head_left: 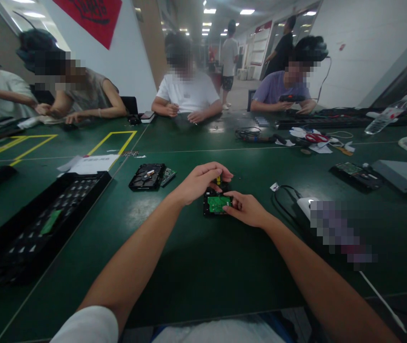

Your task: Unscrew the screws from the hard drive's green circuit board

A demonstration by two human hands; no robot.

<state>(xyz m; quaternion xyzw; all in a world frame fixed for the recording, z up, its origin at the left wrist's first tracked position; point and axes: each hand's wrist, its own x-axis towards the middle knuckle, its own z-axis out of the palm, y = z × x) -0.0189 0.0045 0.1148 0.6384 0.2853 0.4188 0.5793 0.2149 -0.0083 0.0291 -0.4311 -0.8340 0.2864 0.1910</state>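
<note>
A black hard drive (206, 208) with a green circuit board (218, 204) lies flat on the green table in front of me. Over its far end, my left hand (203, 182) is curled around a screwdriver (218, 180) with a yellow and black handle, mostly hidden by the fingers. Its tip cannot be made out. My right hand (247, 208) grips the drive's right side, thumb on the board's edge and index finger reaching along the top.
Left of the drive are another hard drive (147, 176), a loose circuit board (168, 176) and a long black tray (92, 183). On the right lie a white device (307, 206) with a black cable, a drive (357, 176) and a grey box (398, 172). Several people sit opposite.
</note>
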